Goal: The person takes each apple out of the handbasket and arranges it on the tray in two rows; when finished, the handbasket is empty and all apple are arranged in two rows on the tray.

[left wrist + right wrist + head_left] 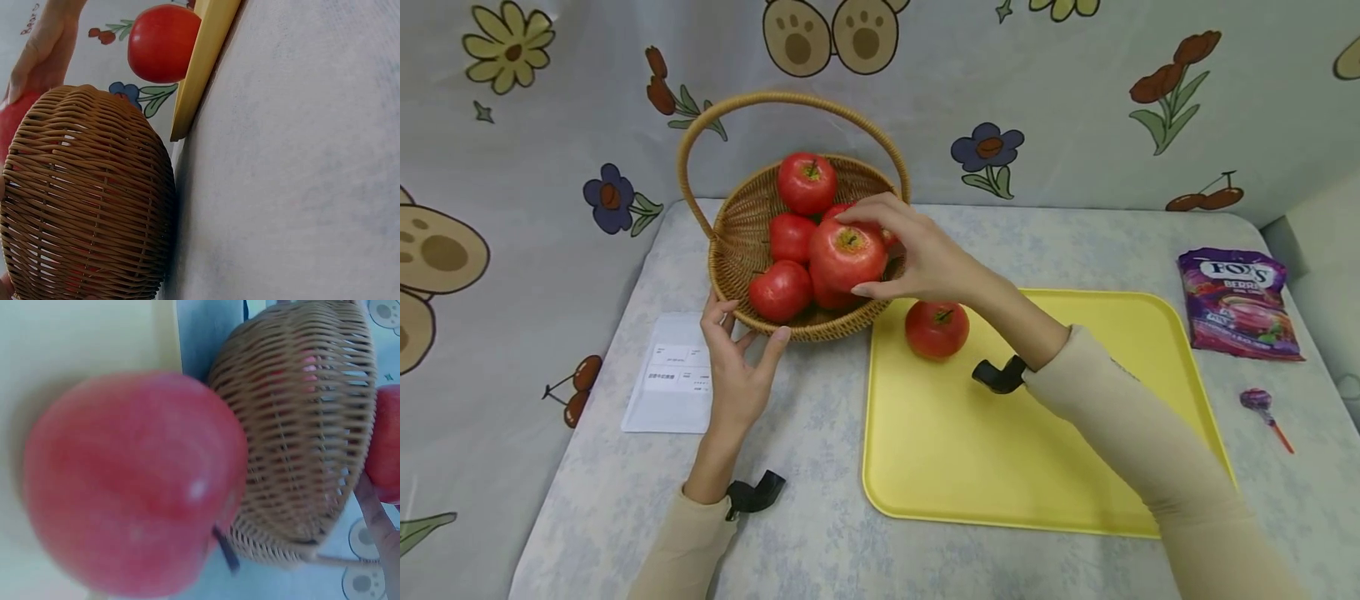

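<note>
A wicker basket point(741, 218) with a hoop handle stands at the back left of the table and holds several red apples. My right hand point(901, 250) grips one red apple point(847, 255) just above the basket's right side. My left hand point(736, 350) rests open against the basket's front rim, fingers spread on the weave. Another apple point(936, 329) lies on the yellow tray point(1037, 467) near its back left corner. The left wrist view shows the basket wall point(87, 200), the tray edge point(203, 62) and that apple point(164, 42). The right wrist view shows the tray apple point(134, 484) up close beside the basket point(300, 444).
A white paper sheet point(670, 385) lies left of my left hand. A purple candy bag point(1238, 304) and a lollipop point(1262, 408) sit at the table's right side. A flower-patterned cloth backdrop point(1075, 100) hangs behind the table.
</note>
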`<state>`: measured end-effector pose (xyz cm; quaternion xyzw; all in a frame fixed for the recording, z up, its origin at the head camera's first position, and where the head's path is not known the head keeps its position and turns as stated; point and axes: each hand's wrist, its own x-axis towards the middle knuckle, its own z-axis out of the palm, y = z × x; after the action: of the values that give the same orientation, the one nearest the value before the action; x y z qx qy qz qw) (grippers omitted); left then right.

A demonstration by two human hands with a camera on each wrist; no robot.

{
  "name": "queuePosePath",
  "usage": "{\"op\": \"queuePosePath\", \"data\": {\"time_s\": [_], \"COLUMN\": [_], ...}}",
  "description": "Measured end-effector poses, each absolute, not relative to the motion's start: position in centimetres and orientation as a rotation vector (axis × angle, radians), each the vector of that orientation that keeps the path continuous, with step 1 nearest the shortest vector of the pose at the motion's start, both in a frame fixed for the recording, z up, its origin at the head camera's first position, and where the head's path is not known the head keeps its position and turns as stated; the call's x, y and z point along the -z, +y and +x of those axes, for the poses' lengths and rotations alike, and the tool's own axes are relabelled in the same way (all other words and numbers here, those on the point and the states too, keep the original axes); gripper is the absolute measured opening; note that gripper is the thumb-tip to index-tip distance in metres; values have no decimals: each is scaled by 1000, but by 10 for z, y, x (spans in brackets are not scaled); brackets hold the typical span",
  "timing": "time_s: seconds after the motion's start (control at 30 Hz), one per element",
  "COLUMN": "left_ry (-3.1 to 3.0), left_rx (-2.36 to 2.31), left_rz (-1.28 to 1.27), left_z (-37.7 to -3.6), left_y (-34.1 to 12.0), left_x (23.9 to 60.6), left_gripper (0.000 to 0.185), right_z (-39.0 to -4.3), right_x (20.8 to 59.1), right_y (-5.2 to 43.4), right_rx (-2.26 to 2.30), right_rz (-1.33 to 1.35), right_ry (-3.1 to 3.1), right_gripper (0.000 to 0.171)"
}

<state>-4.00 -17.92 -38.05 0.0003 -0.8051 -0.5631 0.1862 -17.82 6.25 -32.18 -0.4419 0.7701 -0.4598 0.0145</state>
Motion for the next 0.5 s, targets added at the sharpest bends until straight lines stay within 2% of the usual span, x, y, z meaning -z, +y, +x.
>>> {"op": "queuePosePath", "data": {"time_s": [0.5], "left_ry": [-2272], "left_rx": [1576], "left_rz": [-17], "left_z": [-41], "left_y": [-179], "left_x": [377], "left_gripper": [62], "right_z": [-155], "right_x": [323], "right_y": [140], "right_rx": [1379], "right_rz": [-1261], "right_ry": [2568], "right_gripper": [77]}}
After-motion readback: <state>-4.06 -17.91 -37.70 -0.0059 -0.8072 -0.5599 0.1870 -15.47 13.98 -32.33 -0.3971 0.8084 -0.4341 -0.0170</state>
